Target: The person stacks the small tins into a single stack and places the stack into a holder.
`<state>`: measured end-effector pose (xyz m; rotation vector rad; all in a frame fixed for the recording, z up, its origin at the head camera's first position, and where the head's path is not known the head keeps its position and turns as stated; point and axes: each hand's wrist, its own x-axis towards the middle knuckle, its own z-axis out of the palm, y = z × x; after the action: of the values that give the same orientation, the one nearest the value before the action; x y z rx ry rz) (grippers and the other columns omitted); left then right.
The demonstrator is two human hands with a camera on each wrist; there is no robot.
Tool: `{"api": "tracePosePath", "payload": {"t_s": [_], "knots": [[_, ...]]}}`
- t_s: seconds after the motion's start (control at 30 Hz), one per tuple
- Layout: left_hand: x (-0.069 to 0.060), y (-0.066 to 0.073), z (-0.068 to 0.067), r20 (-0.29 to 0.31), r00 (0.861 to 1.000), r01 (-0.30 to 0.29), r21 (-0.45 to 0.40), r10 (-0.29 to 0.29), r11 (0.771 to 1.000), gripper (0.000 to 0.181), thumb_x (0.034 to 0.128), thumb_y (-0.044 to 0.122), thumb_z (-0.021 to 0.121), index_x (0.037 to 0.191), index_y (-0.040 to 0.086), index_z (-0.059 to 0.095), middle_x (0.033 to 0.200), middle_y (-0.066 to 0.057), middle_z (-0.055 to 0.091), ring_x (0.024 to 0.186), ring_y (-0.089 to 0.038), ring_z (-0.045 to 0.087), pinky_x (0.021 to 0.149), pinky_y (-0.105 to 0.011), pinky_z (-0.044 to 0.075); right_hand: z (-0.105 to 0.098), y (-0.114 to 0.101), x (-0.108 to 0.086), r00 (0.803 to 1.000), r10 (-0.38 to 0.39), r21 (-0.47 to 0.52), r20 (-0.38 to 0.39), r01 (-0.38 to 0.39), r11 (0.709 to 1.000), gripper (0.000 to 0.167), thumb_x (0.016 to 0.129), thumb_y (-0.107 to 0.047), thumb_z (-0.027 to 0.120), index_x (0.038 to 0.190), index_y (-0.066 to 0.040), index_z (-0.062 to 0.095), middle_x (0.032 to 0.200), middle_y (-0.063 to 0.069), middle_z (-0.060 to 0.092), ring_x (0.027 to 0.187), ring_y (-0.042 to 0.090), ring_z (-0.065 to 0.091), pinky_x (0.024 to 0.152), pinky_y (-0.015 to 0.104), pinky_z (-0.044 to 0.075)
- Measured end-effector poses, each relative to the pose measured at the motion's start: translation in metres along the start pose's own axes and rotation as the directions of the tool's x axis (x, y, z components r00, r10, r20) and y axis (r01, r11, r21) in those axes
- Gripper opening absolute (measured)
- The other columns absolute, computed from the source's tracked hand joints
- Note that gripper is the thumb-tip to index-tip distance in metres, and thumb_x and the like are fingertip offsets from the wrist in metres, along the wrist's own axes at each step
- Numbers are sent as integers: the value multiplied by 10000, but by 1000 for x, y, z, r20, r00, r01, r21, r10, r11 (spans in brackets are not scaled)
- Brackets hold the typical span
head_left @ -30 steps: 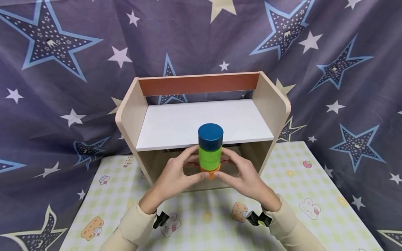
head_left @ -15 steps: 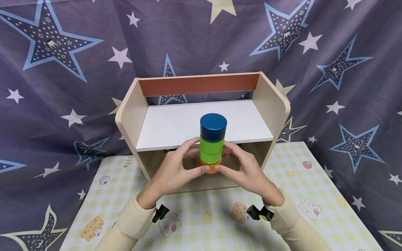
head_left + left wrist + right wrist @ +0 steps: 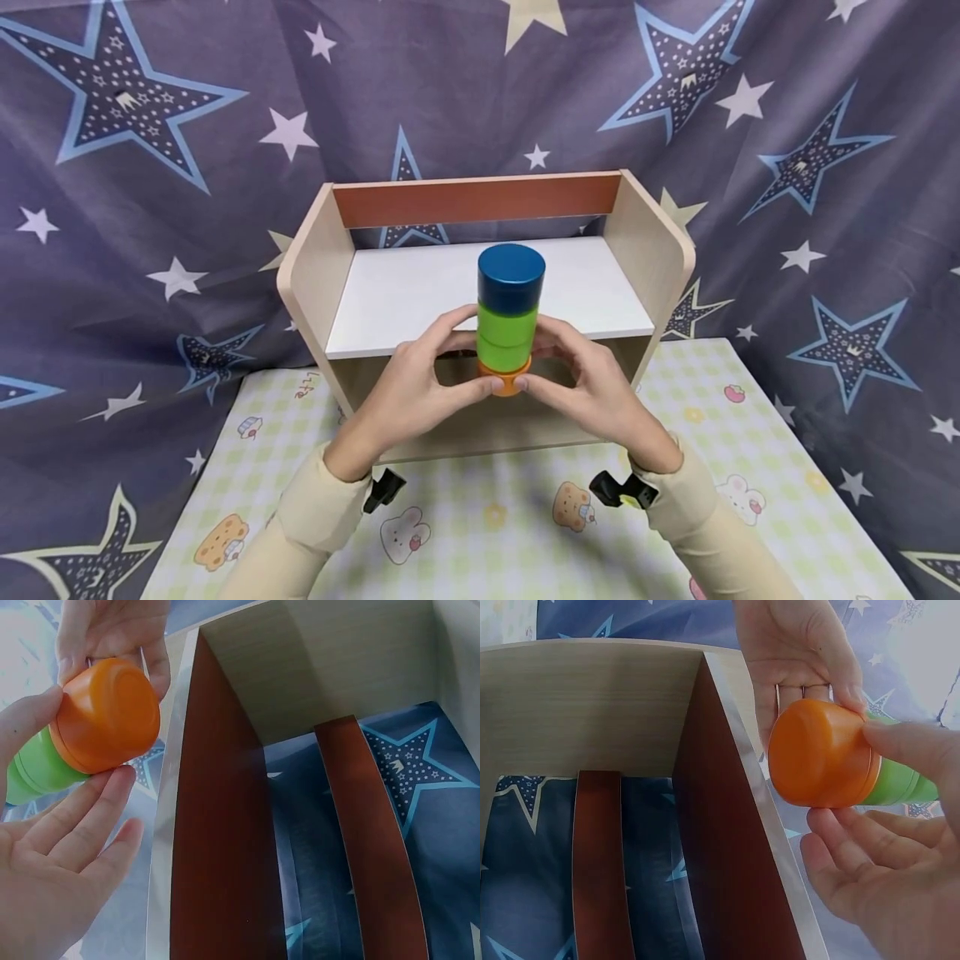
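Observation:
A cylindrical container (image 3: 510,321) stands upright in the air, blue on top, green in the middle and orange at its base. My left hand (image 3: 416,379) holds it from the left and my right hand (image 3: 592,379) from the right. Both thumbs meet the near side of the orange base, while the other fingers reach behind and are partly hidden. The left wrist view shows the orange base (image 3: 109,716) between thumb and fingertips of both hands. In the right wrist view the same orange base (image 3: 821,754) is gripped low on the body.
Behind the container is a small wooden shelf unit with a white upper board (image 3: 420,292), side panels (image 3: 648,242) and a brown back rail (image 3: 480,200). An open compartment lies under the board. A checked tablecloth (image 3: 465,533) covers the table; a star-patterned curtain (image 3: 465,83) hangs behind.
Both hands have raised the container, so its blue top now overlaps more of the white board. The grip looks the same, and the shelf unit has not moved.

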<state>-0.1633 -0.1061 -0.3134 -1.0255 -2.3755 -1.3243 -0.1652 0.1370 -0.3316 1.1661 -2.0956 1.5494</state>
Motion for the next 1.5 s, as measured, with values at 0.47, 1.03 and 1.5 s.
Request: {"api": "tracePosePath", "payload": {"t_s": [0.47,1.03,1.5], "knots": [[15,-4,-6,-31,1000,-1,-21,1,1000,800,847,283,835,1517,243,400,1211,36,693,1149,-112,627,993,-456,486,-5,4,17,999,36,-17,-8,-36,999,656,875,30,756,1460,-93,486,1250,58,657,1117,224,632,966,423,512],[26,-16,-5,-51,996,65,-112,-71,992,789,835,314,843,1499,336,418,1228,71,682,1142,-89,629,927,-394,537,-6,13,27,996,89,-6,-26,-89,996,610,913,-17,732,1465,-96,482,1294,61,626,1163,216,597,955,421,523],[30,-21,-5,-71,992,98,-70,-103,993,738,889,309,795,1514,225,410,1257,20,674,1100,-116,649,950,-430,521,-2,16,34,994,92,-61,-57,-95,994,585,932,-62,724,1463,-109,481,1303,48,624,1169,187,598,949,380,528]]}}
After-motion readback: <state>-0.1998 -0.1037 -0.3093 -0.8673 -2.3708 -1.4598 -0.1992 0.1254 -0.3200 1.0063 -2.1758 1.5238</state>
